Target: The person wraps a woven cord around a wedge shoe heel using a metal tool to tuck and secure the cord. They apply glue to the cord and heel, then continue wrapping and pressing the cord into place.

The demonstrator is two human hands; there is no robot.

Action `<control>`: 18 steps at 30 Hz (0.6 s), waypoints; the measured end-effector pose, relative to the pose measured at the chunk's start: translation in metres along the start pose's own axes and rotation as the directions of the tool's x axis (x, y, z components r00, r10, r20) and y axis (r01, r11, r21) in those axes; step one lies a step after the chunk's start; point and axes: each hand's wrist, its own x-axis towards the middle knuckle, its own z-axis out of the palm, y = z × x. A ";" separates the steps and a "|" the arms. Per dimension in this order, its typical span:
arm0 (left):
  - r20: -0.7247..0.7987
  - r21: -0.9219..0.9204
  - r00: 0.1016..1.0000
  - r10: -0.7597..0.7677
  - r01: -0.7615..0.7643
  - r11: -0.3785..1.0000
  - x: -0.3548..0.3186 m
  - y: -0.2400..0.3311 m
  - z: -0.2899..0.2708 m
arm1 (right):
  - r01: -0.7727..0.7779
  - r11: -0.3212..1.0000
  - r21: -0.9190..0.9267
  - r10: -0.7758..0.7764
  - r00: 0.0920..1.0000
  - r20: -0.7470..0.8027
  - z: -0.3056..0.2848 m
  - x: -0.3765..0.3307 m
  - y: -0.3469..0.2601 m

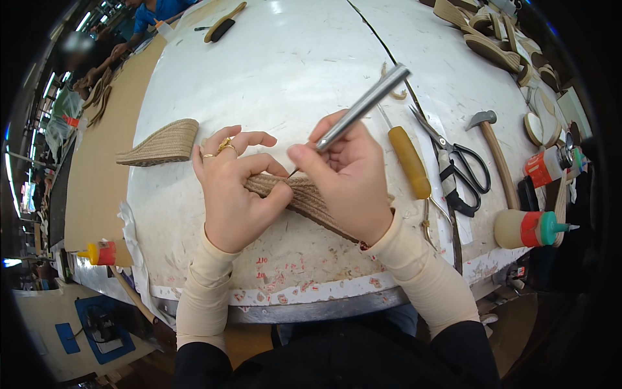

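Fingers of the right hand [350, 178] pinch a metal-handled awl [363, 107], its tip on the jute-wrapped sole [311, 201] at the bench's centre. At nine o'clock, the left hand [233, 188] clamps that sole. Another jute wedge [161, 146] lies at ten o'clock; screwdriver [408, 162], scissors [460, 162] and hammer [495, 152] at three.

Bench [278, 71]: white, stained top with a dark seam running across it and red marks along the near edge.
Middle: woven jute sole [311, 201].
Left: second jute wedge sole [162, 146].
Far edge: brush [223, 24].
Right: yellow-handled tool [408, 162], scissors [453, 159], hammer [495, 152], glue bottle [528, 228].
Far right corner: stacked soles [489, 35].
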 end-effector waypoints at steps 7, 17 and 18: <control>0.008 -0.210 1.000 0.021 -0.019 0.977 0.005 -0.017 -0.009 | 0.030 0.999 0.016 -0.030 1.000 0.005 -0.006 -0.005 -0.007; -0.153 -0.406 0.987 -0.043 -0.023 0.914 -0.003 -0.043 0.010 | 0.215 0.878 -0.427 -0.156 0.973 0.169 -0.015 -0.003 -0.021; -0.160 -0.452 0.983 -0.094 0.012 0.892 -0.005 -0.042 0.012 | 0.199 0.877 -0.437 -0.130 0.975 0.182 -0.016 -0.004 -0.021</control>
